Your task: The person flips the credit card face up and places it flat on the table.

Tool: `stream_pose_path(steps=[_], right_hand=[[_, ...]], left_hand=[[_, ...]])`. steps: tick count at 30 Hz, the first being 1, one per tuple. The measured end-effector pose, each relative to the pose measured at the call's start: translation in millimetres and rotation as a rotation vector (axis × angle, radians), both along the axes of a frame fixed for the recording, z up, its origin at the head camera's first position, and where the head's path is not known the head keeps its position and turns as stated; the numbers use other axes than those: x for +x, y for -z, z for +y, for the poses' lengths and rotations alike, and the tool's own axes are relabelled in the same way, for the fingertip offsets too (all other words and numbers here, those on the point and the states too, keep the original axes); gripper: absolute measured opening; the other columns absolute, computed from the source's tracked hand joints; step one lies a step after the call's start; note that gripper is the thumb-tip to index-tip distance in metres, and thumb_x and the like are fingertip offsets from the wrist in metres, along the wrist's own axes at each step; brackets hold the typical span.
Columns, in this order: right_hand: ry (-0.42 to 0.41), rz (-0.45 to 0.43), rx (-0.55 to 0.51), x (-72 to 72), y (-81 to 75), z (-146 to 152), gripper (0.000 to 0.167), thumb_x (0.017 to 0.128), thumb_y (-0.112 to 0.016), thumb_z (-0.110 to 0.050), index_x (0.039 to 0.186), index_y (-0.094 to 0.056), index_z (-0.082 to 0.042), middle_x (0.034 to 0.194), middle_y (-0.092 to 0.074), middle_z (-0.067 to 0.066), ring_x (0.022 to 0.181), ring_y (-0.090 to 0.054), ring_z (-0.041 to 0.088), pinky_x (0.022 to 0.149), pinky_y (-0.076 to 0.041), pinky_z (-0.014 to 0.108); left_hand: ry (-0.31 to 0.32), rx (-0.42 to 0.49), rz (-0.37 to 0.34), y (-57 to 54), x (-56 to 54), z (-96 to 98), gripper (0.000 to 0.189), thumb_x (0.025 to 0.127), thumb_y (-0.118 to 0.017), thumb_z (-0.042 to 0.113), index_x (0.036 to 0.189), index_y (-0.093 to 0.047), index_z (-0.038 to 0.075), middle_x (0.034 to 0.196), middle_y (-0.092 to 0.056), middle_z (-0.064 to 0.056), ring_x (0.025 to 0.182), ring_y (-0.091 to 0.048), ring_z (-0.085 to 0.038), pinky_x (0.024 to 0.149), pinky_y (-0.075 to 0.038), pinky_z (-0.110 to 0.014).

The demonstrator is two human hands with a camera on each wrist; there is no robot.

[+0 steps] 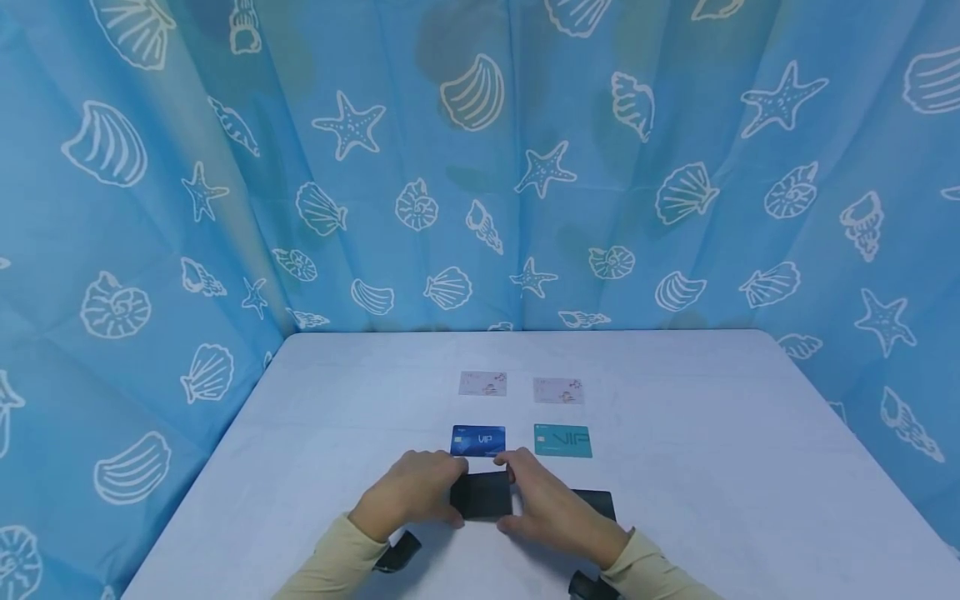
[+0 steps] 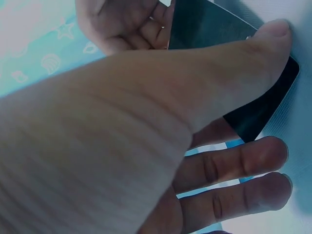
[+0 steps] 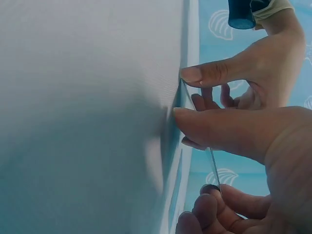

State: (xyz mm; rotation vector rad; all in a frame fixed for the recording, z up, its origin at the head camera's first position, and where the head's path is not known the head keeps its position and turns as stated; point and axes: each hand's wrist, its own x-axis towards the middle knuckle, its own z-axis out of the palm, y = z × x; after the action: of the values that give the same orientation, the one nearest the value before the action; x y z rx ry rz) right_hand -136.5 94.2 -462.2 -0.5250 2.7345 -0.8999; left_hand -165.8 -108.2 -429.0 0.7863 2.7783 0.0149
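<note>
Left-hand grip (image 1: 422,492) and right-hand grip (image 1: 543,504) are both holding the thin, black rectangular card (image 1: 483,497) by opposite ends. It's sitting between them, well in from the white tabletop's (image 1: 720,450) far edge, showing a rounded corner.

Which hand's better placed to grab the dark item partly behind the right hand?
Right hand, probably: it overlaps the dark item in the head view; the left hand is beyond the black card. Both hands hold that card, though.
</note>
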Motion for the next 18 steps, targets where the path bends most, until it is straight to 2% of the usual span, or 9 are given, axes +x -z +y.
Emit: stream_pose_path(steps=[5, 10, 18], right_hand=[[-0.003, 0.051, -0.004, 1.2, -5.6, 2.7, 0.069, 0.076, -0.092, -0.024, 0.133, -0.057, -0.009, 0.113, -0.057, 0.000, 0.101, -0.055, 0.015, 0.091, -0.052, 0.038], [-0.013, 0.121, 0.028, 1.9, -6.7, 6.3, 0.065, 0.076, -0.093, -0.029, 0.129, -0.060, -0.012, 0.112, -0.058, -0.002, 0.098, -0.053, 0.012, 0.086, -0.051, 0.035], [0.003, 0.143, 0.026, 2.5, -10.8, 7.0, 0.066, 0.076, -0.092, -0.034, 0.129, -0.060, -0.012, 0.105, -0.057, -0.005, 0.095, -0.052, 0.012, 0.081, -0.048, 0.033]], left_hand=[[0.009, 0.007, 0.002, 0.2, -0.9, -1.2, 0.060, 0.073, -0.092, 0.046, 0.120, -0.071, 0.014, 0.104, -0.077, -0.001, 0.083, -0.067, -0.012, 0.083, -0.059, -0.035], [0.058, 0.026, 0.051, -0.5, -1.0, -3.2, 0.064, 0.076, -0.089, 0.052, 0.124, -0.070, 0.013, 0.104, -0.077, -0.002, 0.081, -0.067, -0.010, 0.078, -0.058, -0.034], [0.130, 0.071, 0.092, -1.0, -1.2, -1.2, 0.068, 0.079, -0.084, 0.057, 0.130, -0.067, 0.016, 0.107, -0.077, 0.001, 0.073, -0.057, -0.004, 0.076, -0.057, -0.028]])
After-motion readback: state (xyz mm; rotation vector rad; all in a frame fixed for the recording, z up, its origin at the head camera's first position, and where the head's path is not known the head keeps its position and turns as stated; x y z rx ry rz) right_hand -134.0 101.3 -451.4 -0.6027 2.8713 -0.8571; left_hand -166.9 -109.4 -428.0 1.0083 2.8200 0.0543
